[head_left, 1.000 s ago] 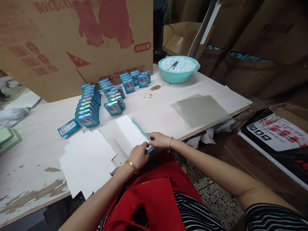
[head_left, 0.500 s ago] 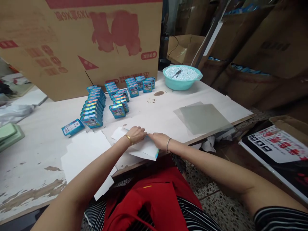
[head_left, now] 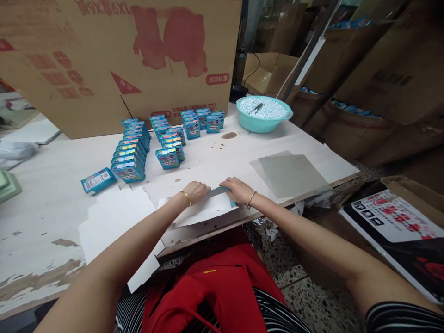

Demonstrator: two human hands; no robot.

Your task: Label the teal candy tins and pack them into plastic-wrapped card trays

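Observation:
Near the table's front edge lies a flat carton blank (head_left: 208,209), white on the side facing me, with blue showing along its folded edges. My left hand (head_left: 196,192) has its fingers closed on the blank's far edge. At the right end, my right hand (head_left: 238,190) grips a turned-up blue flap between thumb and fingers. To the left of my hands, more white carton blanks (head_left: 114,226) lie spread flat. Behind them stand finished blue candy boxes (head_left: 128,171) in rows, and one blue box (head_left: 99,181) lies on its side.
A turquoise basin (head_left: 260,124) of small white pieces, with a dark tool on top, stands at the back right. Translucent sheets (head_left: 294,175) lie at the right. A large cardboard box (head_left: 166,83) walls off the back. A green object (head_left: 9,185) sits far left.
My right hand has shifted right, away from my left, and the blank's blue far edge and right flap now stand folded up. The view has tilted slightly.

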